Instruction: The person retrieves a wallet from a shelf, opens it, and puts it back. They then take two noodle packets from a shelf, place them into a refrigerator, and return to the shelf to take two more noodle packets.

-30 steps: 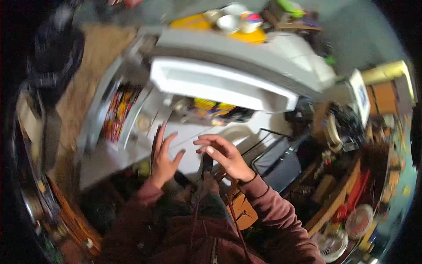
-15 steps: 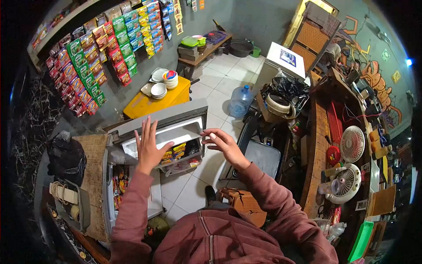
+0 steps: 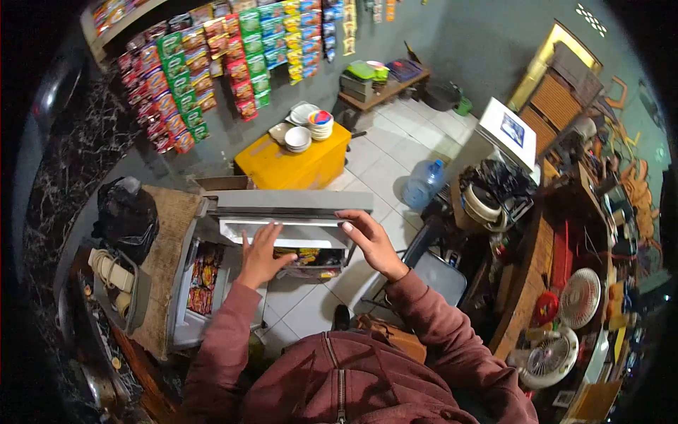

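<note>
A small fridge [image 3: 178, 297] stands at my left with its grey door [image 3: 289, 201] swung wide. Along the inner side of the door runs a white door shelf [image 3: 311, 237], and packets in yellow wrappers [image 3: 309, 256] sit below it. My left hand [image 3: 263, 260] is open, fingers raised and thumb apart, overlapping the shelf's left part. At the door's right end is my right hand [image 3: 374, 244], its bent fingers and thumb apart and overlapping the edge. Red and orange packets [image 3: 203, 283] lie inside the fridge.
A black plastic bag [image 3: 127, 215] and a grey tray [image 3: 120, 286] rest on the left. Bowls [image 3: 298, 138] stand on a yellow box [image 3: 293, 166] beyond the door. A blue water jug [image 3: 424, 185] and a chair [image 3: 438, 275] are to the right, beside a wooden counter [image 3: 526, 283].
The view has turned left, shifting the room rightward. My left hand has dropped and its fingers bend more. My right hand now overlaps more of the door's end.
</note>
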Demonstrator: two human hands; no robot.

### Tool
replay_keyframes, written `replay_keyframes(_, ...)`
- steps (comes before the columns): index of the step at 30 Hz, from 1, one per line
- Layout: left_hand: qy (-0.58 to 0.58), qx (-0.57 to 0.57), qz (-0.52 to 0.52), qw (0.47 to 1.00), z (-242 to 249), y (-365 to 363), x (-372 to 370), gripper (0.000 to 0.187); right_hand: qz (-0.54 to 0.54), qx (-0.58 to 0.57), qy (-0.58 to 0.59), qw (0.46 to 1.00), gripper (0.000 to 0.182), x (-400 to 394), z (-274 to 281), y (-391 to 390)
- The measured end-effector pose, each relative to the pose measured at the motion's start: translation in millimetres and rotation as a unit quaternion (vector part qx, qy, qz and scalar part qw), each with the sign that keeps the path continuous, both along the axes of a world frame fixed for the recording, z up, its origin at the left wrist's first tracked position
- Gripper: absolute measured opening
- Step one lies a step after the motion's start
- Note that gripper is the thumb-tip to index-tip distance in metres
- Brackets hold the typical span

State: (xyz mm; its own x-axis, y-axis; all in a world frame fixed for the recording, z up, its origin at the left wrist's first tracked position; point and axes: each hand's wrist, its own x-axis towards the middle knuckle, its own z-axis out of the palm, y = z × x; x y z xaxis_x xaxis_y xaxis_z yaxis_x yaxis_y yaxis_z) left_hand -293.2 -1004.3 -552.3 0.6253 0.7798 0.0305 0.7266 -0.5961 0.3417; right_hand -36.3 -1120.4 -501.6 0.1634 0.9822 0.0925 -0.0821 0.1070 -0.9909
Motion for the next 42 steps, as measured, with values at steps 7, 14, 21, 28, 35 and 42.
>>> replay_keyframes(7,-0.045,-0.034,-0.036,0.998,24,-33,-33,0.071,0.09,0.044,-0.206,0.973,0.039,13,-12,34)
replay_keyframes(14,-0.025,0.019,-0.121,0.992,50,-45,-77,0.052,0.122,0.053,-0.257,0.957,0.042,3,-29,52)
replay_keyframes(21,-0.324,0.021,0.103,0.94,53,-61,-69,0.044,0.106,-0.016,-0.152,0.983,0.037,-35,-29,50)
replay_keyframes(28,-0.366,-0.076,0.056,0.926,31,-99,-78,0.034,0.133,-0.065,-0.165,0.975,0.034,-73,-33,18)
replay_keyframes(35,-0.399,-0.132,0.053,0.906,22,-128,-107,0.031,0.18,-0.099,-0.118,0.971,0.031,-107,-27,3)
replay_keyframes(42,-0.364,-0.185,0.04,0.912,23,-150,-139,0.035,0.299,-0.145,0.012,0.943,0.031,-133,-32,-10)
